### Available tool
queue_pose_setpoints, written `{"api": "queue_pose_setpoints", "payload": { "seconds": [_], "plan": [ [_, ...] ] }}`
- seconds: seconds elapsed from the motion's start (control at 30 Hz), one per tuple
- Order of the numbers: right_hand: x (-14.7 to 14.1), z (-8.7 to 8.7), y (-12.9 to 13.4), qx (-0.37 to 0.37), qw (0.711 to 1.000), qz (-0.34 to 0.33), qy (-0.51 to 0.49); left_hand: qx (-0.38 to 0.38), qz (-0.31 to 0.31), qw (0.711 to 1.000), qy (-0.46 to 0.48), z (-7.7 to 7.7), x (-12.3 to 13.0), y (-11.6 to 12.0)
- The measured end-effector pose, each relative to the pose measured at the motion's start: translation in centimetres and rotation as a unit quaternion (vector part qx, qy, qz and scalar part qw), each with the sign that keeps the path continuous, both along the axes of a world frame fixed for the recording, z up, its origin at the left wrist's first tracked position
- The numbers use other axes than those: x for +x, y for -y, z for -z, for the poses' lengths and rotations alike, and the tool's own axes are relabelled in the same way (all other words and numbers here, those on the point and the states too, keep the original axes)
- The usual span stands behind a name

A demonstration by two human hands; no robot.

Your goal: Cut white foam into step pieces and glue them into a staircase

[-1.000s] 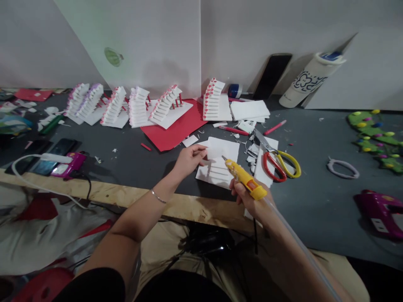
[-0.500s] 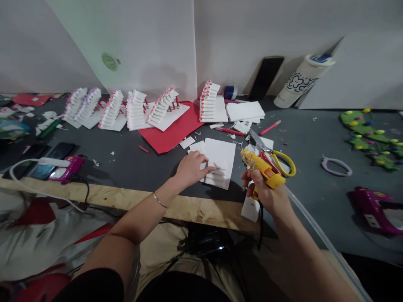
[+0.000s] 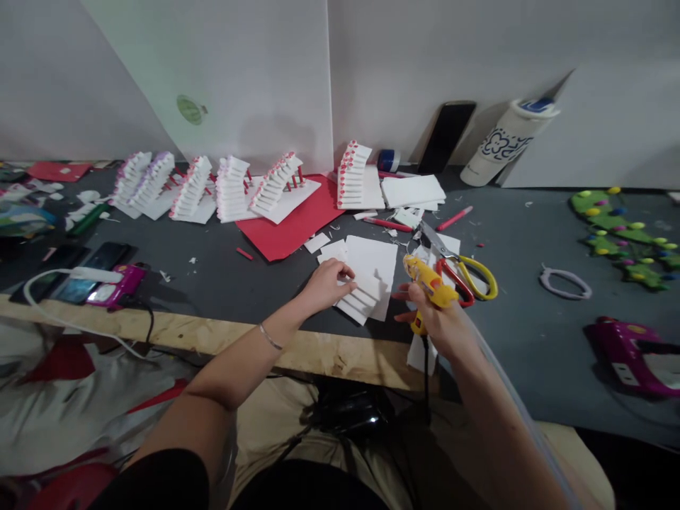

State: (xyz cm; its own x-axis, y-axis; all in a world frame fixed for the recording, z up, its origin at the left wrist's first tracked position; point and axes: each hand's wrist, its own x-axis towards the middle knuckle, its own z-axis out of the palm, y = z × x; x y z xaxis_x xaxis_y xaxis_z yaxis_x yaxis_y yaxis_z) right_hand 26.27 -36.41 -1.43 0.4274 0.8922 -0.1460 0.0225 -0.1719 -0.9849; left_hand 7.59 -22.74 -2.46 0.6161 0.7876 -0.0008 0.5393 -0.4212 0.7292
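My left hand (image 3: 330,283) is closed at the left edge of a small white stepped piece (image 3: 362,299), its thumb and fingertips on it. The piece looks like a little staircase and is tilted over a flat white sheet (image 3: 383,253). In my right hand (image 3: 433,315) is a yellow hot glue gun (image 3: 429,278), with a long clear glue stick trailing out behind and a dark cord hanging down. Its nozzle points up and to the left, apart from the stepped piece. Scissors (image 3: 442,248) with red and yellow handles lie just beyond it.
Several finished little staircases (image 3: 231,190) with coloured tips stand along the back, some by a red sheet (image 3: 291,230). A phone (image 3: 447,136) and a white tumbler (image 3: 502,145) lean on the wall. A purple power strip (image 3: 635,358) sits at right, a hair tie (image 3: 566,282) beyond.
The stepped piece has turned and tilted in my left hand. My right hand has moved a little left and down with the glue gun. The view has shifted slightly.
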Motion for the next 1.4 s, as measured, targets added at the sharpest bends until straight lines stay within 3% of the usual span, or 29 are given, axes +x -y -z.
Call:
{"api": "queue_pose_setpoints", "payload": {
  "seconds": [0.33, 0.6, 0.87, 1.03, 1.1, 1.27, 1.4],
  "plan": [
    [-0.7, 3.0, -0.8, -0.015, 0.998, -0.008, -0.063, -0.041, 0.026, 0.998, 0.043, -0.6, 0.1, 0.6],
    [-0.8, 1.6, -0.8, -0.013, 0.999, 0.023, -0.038, -0.196, 0.01, 0.968, 0.157, -1.2, 0.1, 1.1],
    [-0.8, 1.5, -0.8, 0.031, 0.999, 0.031, 0.005, -0.264, 0.095, 0.95, 0.139, -1.0, 0.1, 1.3],
    [-0.7, -0.1, -0.3, 0.078, 0.995, 0.065, -0.01, -0.296, 0.045, 0.933, 0.201, -1.0, 0.2, 1.2],
    [-1.0, -0.7, 0.3, 0.065, 0.997, 0.041, 0.002, -0.287, 0.013, 0.931, 0.225, -1.0, 0.3, 1.1],
    [-3.2, -1.1, 1.6, 0.043, 0.994, -0.098, 0.029, -0.265, -0.025, 0.929, 0.258, -1.0, 0.5, 1.2],
    [-4.2, -0.9, 1.5, 0.03, 0.994, -0.103, 0.028, -0.257, -0.037, 0.93, 0.26, -0.7, 0.6, 1.5]
  ]
}}
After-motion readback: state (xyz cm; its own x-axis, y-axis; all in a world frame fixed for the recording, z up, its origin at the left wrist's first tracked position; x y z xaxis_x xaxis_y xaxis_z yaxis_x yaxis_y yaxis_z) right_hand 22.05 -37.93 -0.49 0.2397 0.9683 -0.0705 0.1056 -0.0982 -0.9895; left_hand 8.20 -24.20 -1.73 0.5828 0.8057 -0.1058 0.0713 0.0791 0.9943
